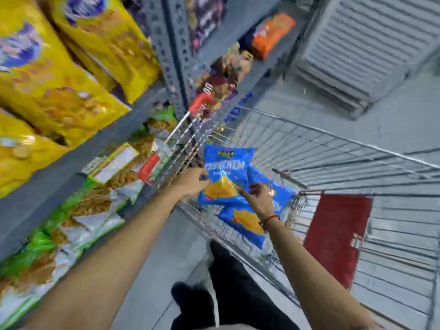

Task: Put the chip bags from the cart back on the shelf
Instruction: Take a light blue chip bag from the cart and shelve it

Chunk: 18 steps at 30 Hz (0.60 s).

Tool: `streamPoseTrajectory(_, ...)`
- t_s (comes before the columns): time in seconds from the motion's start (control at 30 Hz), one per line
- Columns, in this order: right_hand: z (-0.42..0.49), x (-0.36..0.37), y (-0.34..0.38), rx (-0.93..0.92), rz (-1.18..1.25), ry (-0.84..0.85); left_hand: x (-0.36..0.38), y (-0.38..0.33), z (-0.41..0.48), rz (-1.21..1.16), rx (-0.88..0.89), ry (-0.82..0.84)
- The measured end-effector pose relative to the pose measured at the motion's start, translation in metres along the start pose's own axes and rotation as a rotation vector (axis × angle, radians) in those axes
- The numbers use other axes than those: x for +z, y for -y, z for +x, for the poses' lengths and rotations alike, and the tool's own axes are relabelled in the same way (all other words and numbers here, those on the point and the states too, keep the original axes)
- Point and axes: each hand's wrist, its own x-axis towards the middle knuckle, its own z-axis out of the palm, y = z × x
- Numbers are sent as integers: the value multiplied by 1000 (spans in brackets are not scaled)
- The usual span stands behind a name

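A blue chip bag (pixel 226 167) lies tilted on top of other blue chip bags (pixel 245 222) inside the wire cart (pixel 333 148). My left hand (pixel 190 182) has its fingers curled around the top bag's left edge. Over the bag's right side my right hand (pixel 258 195) hovers, fingers spread and touching it; a red thread circles the wrist. The grey metal shelf (pixel 71 160) runs along the left, beside the cart.
Yellow snack bags (pixel 59 91) fill the upper shelf and green-and-white bags (pixel 78 210) the lower one. Orange and dark packs (pixel 269 34) sit further along. A red flap (pixel 335 236) hangs in the cart. A shuttered wall (pixel 371 44) stands ahead. My dark trouser leg (pixel 228 289) is below.
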Motion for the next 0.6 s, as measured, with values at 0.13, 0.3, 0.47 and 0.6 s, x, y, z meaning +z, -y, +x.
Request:
streamPoseTrajectory(0.13, 37, 10, -27, 94, 36, -52, 30, 22, 55, -180, -229, 73)
streamPoseTrajectory(0.3, 99, 35, -38, 173, 275, 96, 60, 35, 119, -443, -460, -118)
streamPoseTrajectory(0.47, 134, 47, -45, 221, 202, 187, 109, 81, 156, -517, -482, 89)
streamPoseTrajectory(0.6, 139, 49, -48, 227, 249, 162, 93, 59, 138, -578, -531, 59)
